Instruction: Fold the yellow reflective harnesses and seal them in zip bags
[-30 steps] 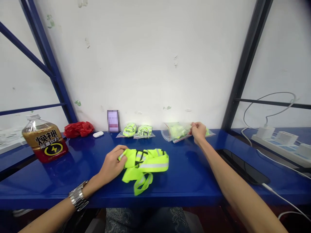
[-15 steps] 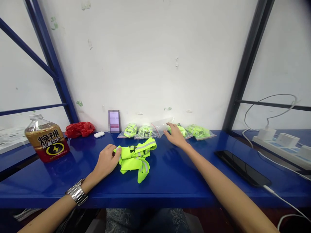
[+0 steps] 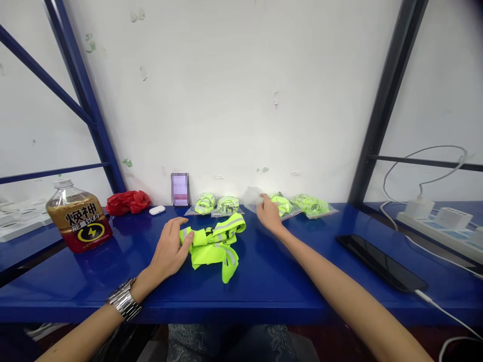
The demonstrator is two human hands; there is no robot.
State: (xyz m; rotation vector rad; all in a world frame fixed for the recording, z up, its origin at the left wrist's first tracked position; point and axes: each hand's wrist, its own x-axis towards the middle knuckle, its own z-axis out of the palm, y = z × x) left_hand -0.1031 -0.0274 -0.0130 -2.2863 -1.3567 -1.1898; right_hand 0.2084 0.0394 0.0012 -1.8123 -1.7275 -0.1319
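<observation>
Neon straps point(image 3: 206, 255) against left fingers point(image 3: 175, 226)

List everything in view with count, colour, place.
Table: one, blue, foreground
Wall: one, white, behind
Frame posts: two, blue and black, sides
Drink bottle: one, amber and red, left
Crumpled bag: one, red, rear left
Small case: one, white, rear left
Upright phone: one, purple screen, rear
Bagged strap bundles: four, lime, along wall
Clear bag: one, colourless, rear centre
Loose straps: one bundle, lime, centre
Flat phone: one, black, right
Power strip: one, white, right
Cables: several, white, right
Unclear items: several, white, left edge
Wristwatch: one, silver, left wrist
Left hand: one, touching loose straps
Right hand: one, rear centre
</observation>
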